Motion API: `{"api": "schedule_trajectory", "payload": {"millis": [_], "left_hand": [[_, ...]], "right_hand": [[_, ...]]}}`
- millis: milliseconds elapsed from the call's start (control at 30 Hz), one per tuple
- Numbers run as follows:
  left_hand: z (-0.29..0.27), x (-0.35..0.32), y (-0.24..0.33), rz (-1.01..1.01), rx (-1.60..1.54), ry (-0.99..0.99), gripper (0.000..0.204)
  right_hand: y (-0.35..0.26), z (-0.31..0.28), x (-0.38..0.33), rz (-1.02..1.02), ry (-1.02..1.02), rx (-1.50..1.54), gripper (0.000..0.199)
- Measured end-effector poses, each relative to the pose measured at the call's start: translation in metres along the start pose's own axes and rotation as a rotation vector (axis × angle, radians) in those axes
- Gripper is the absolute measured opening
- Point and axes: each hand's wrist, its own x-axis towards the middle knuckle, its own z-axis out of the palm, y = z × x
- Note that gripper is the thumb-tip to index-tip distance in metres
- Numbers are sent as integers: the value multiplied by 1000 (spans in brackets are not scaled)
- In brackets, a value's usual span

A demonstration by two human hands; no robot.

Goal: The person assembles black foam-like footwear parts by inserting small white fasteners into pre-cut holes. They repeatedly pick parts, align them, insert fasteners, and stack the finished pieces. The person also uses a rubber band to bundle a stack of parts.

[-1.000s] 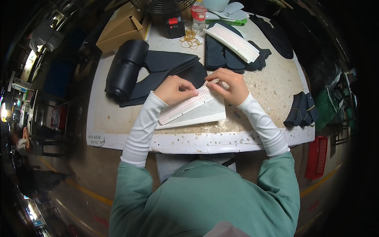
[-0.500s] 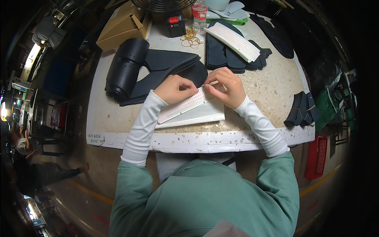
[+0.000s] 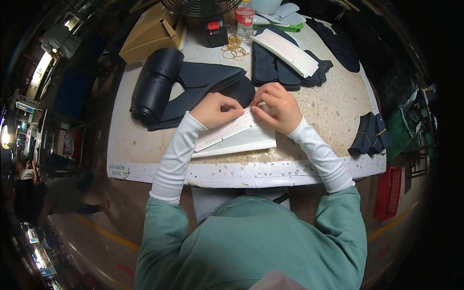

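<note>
A narrow white sheet with rows of small pinkish print, which looks like a label sheet, lies slanted in front of me. Under it is a wider plain white sheet. My left hand pinches the printed sheet's upper edge between thumb and fingers. At the same sheet's upper right end, my right hand is closed in a pinch; whatever its fingertips hold is too small to make out. Just beyond both hands lie flat black cut pieces, with a black roll-shaped stack at their left.
Farther back stand a cardboard box, a fan, a black and red battery pack and a bottle beside rubber bands. More printed sheets rest on black pieces. Tied black bundles lie near the right edge.
Both hands keep nearly the same pinching pose over the printed sheet; the right fingers have shifted very slightly. The view has moved a little.
</note>
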Motion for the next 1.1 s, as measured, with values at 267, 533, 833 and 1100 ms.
{"api": "schedule_trajectory", "payload": {"millis": [267, 533, 833, 1100], "left_hand": [[1, 0, 1, 10, 6, 9, 22], [1, 0, 3, -7, 33, 11, 22], [0, 0, 3, 13, 27, -6, 22], [2, 0, 2, -9, 34, 32, 23]], "right_hand": [[-2, 0, 1, -59, 4, -44, 12], [-7, 3, 0, -66, 46, -173, 16], [-10, 6, 1, -28, 60, 90, 44], [-21, 9, -2, 337, 81, 462, 50]]}}
